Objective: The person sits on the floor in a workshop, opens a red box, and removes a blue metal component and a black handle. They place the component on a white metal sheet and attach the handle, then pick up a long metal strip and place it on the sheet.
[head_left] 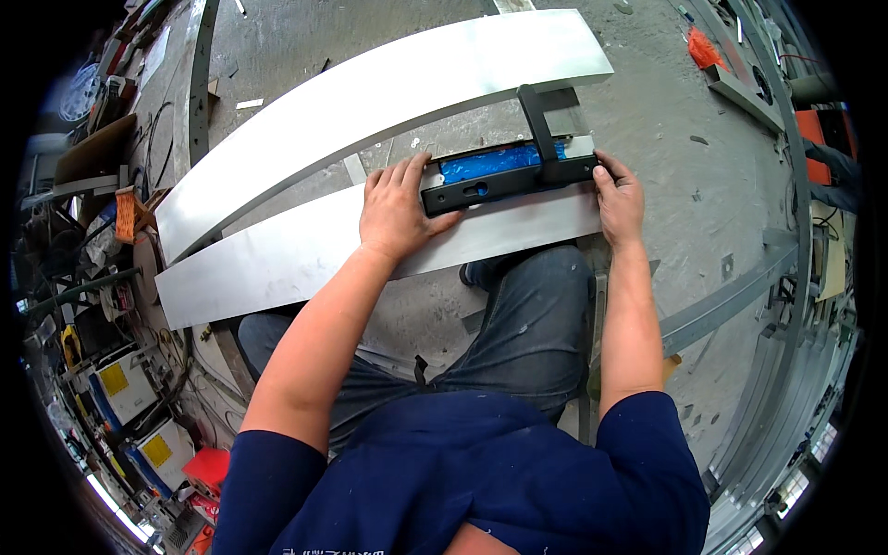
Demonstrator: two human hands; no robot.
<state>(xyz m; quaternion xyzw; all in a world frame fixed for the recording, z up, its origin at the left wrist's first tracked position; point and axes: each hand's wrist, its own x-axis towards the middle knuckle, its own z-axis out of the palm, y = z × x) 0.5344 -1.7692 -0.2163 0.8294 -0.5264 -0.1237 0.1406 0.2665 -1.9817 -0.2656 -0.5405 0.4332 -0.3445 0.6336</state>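
Observation:
A long black door lock plate with a keyhole-shaped cutout lies across the near metal bar. A black lever handle sticks out from its right part, pointing away from me. Shiny blue film shows along its far side. My left hand grips the left end, fingers on the far side and thumb at the near edge. At the right end, my right hand is closed on the plate, thumb in front and fingers behind. The wide silvery near bar runs under the lock and my left hand.
Beyond it curves a second silvery bar; the two come together at the left. Welding-type machines, cables and tools crowd the left side. Steel frame rails and stacked metal profiles stand at the right, with an orange bag behind.

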